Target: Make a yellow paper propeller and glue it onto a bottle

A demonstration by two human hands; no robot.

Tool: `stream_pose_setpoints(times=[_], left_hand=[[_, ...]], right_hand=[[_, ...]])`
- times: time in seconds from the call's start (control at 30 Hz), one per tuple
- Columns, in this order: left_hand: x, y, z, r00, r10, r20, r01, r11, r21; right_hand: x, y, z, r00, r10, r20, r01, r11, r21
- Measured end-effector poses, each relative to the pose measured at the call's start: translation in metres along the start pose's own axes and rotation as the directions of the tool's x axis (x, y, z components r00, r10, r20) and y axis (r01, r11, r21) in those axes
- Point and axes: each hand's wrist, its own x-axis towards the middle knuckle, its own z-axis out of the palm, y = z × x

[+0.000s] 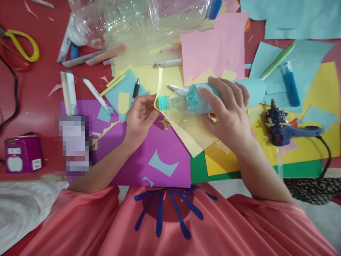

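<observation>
A clear plastic bottle with a turquoise cap lies sideways in front of me, its body wrapped in light blue paper. My right hand is closed around the wrapped part from above. My left hand pinches a strip of pale yellow paper that bends up beside the end of the cap. More of this yellow paper spreads beneath the bottle. Behind the bottle neck shows a pointed metal tip; the rest of that tool is hidden.
A blue glue gun with a cord rests at right on yellow paper. Large clear bottles lie at the back. Yellow-handled scissors, markers, a pen, a phone and a purple power socket box are around.
</observation>
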Motion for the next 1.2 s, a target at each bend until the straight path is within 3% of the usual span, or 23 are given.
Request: stream_pose_setpoints(times=[0.13,0.37,0.57,0.73,0.97,1.2], left_hand=[[-0.0009,0.0009,0.0005,0.996,-0.08,0.031,0.081,0.997,-0.011],[0.0001,-0.0035,-0.0019,0.996,0.082,0.02,-0.081,0.995,-0.051],[-0.0028,0.0005,0.0011,0.999,0.042,0.002,-0.042,0.998,-0.052],[-0.0013,-0.0032,-0.0017,0.993,0.12,0.006,-0.121,0.992,0.035],[0.0002,0.0053,-0.0032,0.991,0.128,-0.039,-0.113,0.955,0.276],[0.0018,-0.0027,-0.0068,0.958,0.282,0.051,-0.284,0.908,0.308]], right_hand=[[0.0006,0.0026,-0.0007,1.0,-0.001,0.0,0.001,1.0,0.003],[-0.0003,0.0035,0.0019,0.999,-0.016,-0.027,0.017,1.0,0.005],[-0.0005,0.004,0.0013,0.999,-0.029,-0.017,0.029,0.999,-0.043],[0.0003,0.0036,-0.001,1.0,-0.028,0.01,0.028,0.999,-0.017],[0.0008,0.0021,-0.0018,1.0,-0.011,0.01,0.011,1.0,-0.02],[0.0016,0.004,-0.0003,0.996,-0.073,-0.06,0.069,0.996,-0.064]])
